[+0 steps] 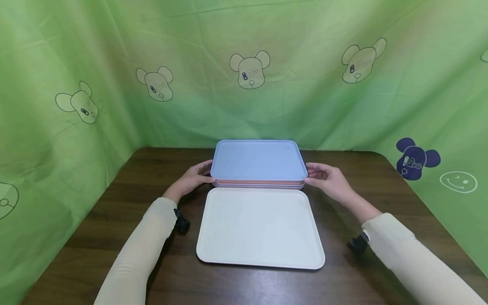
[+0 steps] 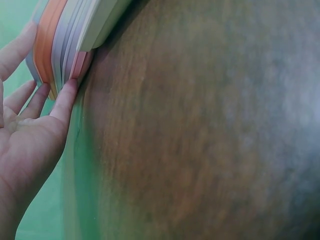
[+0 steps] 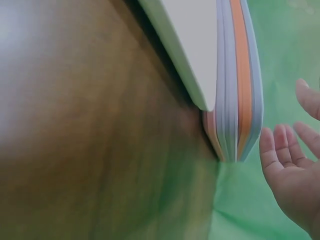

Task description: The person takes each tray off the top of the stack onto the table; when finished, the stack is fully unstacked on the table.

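A blue tray (image 1: pixel 259 160) tops a stack of several trays at the back of the table, with an orange tray (image 3: pixel 243 75) and lilac and pink rims under it. My left hand (image 1: pixel 192 178) is at the stack's left side. In the left wrist view its fairly straight fingertips (image 2: pixel 68 90) rest along the stacked rims. On the other side, my right hand (image 1: pixel 329 182) has its fingers spread loosely beside the right edge; the right wrist view shows a gap between most of them and the rims. Lying in front of the stack is a white tray (image 1: pixel 261 228).
The trays are on a dark wooden table (image 1: pixel 267 288). A green curtain (image 1: pixel 198 110) with cartoon bear heads hangs right behind the table's back edge and along both sides. Dark wrist cameras (image 1: pixel 182 222) are strapped below the light sleeves.
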`<state>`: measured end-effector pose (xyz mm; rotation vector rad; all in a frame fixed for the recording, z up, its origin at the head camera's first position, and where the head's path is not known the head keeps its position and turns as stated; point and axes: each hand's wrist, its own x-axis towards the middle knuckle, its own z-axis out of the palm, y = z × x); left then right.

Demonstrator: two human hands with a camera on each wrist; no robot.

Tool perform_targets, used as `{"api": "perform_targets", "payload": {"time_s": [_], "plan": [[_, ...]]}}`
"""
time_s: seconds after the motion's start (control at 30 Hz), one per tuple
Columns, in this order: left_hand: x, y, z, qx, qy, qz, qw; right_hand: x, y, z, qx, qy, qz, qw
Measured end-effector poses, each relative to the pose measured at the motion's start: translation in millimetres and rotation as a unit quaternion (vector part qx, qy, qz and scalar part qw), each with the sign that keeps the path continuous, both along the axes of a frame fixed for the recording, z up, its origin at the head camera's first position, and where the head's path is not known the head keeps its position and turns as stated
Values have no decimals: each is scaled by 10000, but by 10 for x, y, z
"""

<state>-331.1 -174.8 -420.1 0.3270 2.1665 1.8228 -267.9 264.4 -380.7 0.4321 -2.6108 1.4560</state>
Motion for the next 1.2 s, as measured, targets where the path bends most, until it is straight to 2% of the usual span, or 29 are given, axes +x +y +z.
{"api": "perform_targets", "payload": {"time_s": [0.27, 0.57, 0.6, 0.9, 1.2], "plan": [[-3, -4, -4, 24, -28, -3, 10000, -313, -52, -45, 189, 22, -338, 9992], [-9, -10, -29, -37, -23, 8, 10000, -535, -45, -116, 355, -292, -599, 9971], [13, -5, 3, -40, -54, -8, 10000, -554, -39, -133, 325, -330, -581, 9972], [1, -8, -28, -66, -46, 14, 10000, -652, -33, -236, 216, -600, -561, 9964], [-7, 1, -11, -63, -3, 82, 9999, -673, -41, -237, 146, -716, -561, 9957]]}}
